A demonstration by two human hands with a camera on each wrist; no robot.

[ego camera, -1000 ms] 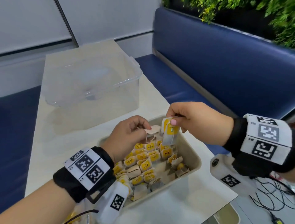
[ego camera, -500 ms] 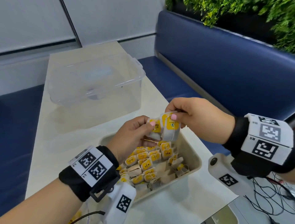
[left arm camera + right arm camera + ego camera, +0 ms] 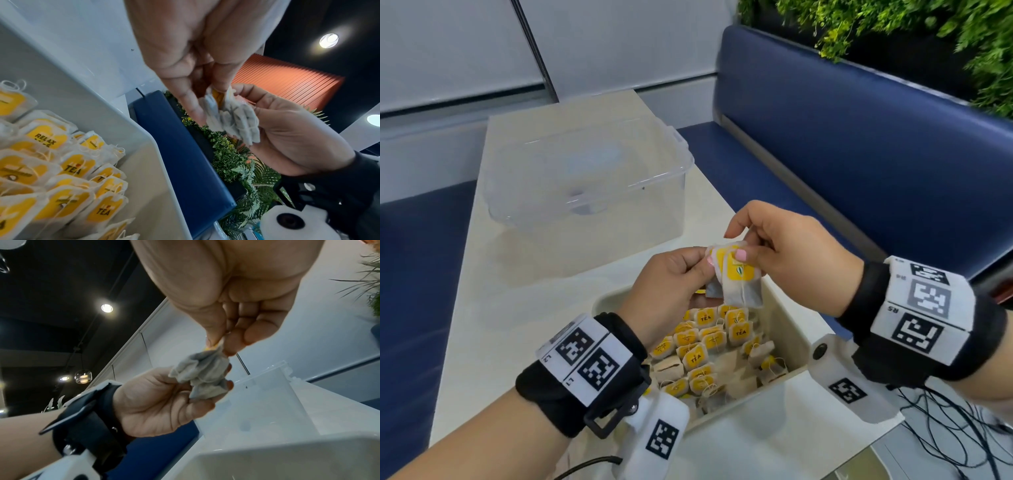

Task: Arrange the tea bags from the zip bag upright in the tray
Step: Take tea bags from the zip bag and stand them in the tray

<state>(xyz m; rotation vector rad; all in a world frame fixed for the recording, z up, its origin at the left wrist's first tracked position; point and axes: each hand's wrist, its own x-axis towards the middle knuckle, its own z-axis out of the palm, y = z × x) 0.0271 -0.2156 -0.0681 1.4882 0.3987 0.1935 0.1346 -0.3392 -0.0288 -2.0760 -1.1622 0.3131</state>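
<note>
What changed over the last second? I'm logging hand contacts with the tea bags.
The left hand rose from the tray and now pinches the tea bags that the right hand already held above it; both hands lifted slightly. The right hand's pinch on their tops, the bags standing in the tray and the clear plastic box stayed as they were.

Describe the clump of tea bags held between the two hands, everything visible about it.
The tea bags are a small clump of pale, filter-paper sachets with yellow tags and thin strings, held in the air above the tray, not touching it. The right hand pinches the top edge at a yellow tag; the left hand holds the clump from the other side. From below, the sachets look grey and crumpled. Their exact count cannot be told.
</note>
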